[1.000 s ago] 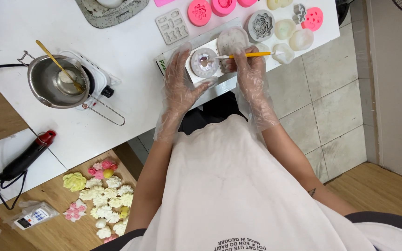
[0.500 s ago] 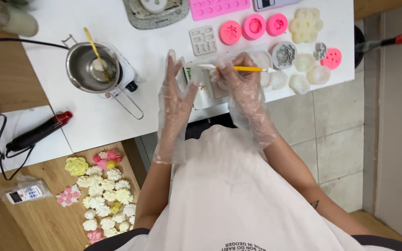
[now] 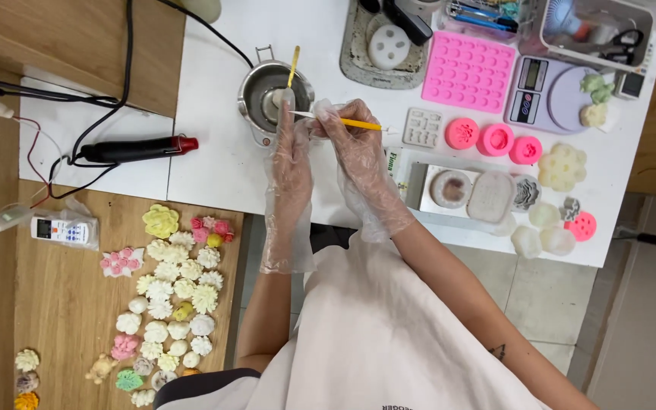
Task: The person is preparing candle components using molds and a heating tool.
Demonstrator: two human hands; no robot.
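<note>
Both my hands wear clear plastic gloves. My right hand grips a thin yellow-handled brush whose pale tip points left to the rim of a small steel pot. My left hand is flat with fingers stretched out, just beside the brush tip and the pot, holding nothing. A gold spoon leans in the pot. A round mould with a dark centre and an oval pale mould lie on a white tray to the right of my hands.
The white table also carries a pink sheet mould, a digital scale, round pink moulds and a black heat gun with cables. Several wax flowers and a bagged remote lie on the wooden bench.
Both hands left the round mould on the tray and moved left to the steel pot. The brush tip now sits at the pot's rim, and the view has swung left.
</note>
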